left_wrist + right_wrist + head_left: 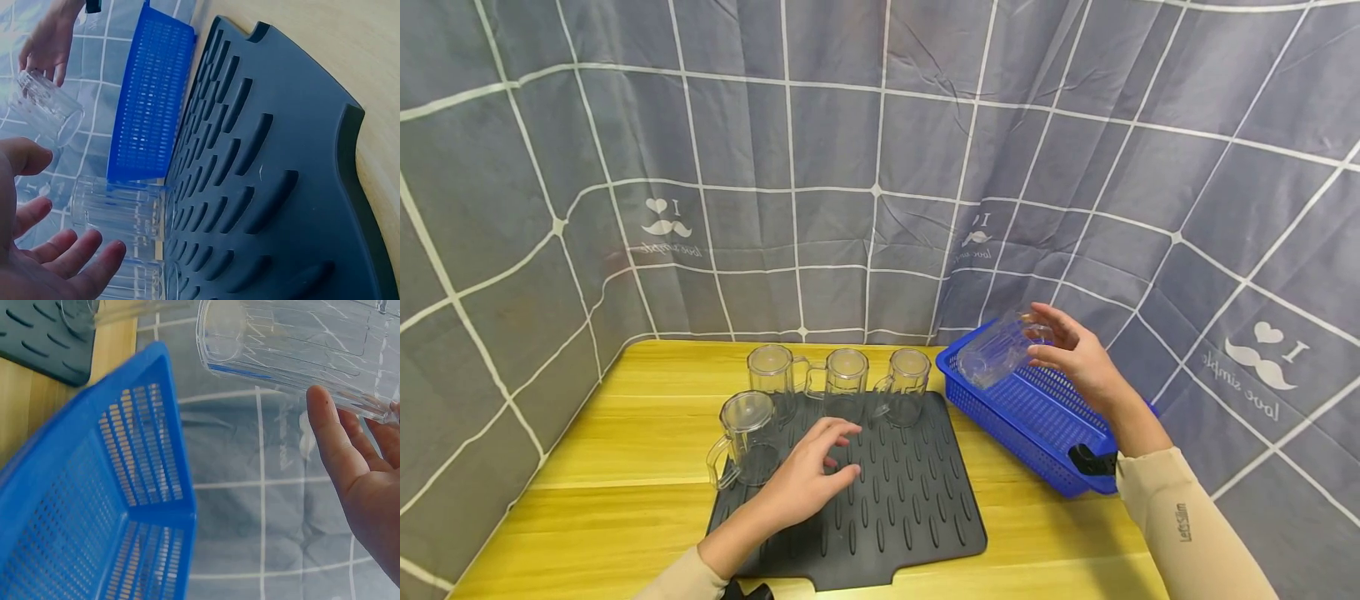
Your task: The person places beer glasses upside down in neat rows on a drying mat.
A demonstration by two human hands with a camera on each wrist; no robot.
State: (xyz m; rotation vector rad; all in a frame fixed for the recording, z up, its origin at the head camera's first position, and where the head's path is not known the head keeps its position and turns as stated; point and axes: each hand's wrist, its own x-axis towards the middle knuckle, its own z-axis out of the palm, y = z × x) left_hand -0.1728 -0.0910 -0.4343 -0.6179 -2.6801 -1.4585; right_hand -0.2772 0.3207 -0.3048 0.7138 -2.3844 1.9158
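Observation:
My right hand [1078, 354] grips a clear glass mug [992, 354] near its handle end, with the mug tilted over the blue basket [1000, 437]. In the right wrist view the thumb lies along the side of that mug [287, 347], and part of the grasp runs out of frame. Over the dark drying mat [917, 500] hovers my left hand [808, 475], its fingers relaxed with nothing held. Nearest to it stands a glass mug [748, 429] at the mat's left side. Several more mugs, among them one at the right [908, 387], line the mat's back edge.
The yellow wood-grain table [602, 450] carries the mat and the basket, which sits at the right behind the mat's corner. A grey checked curtain [835, 233] encloses the back and both sides.

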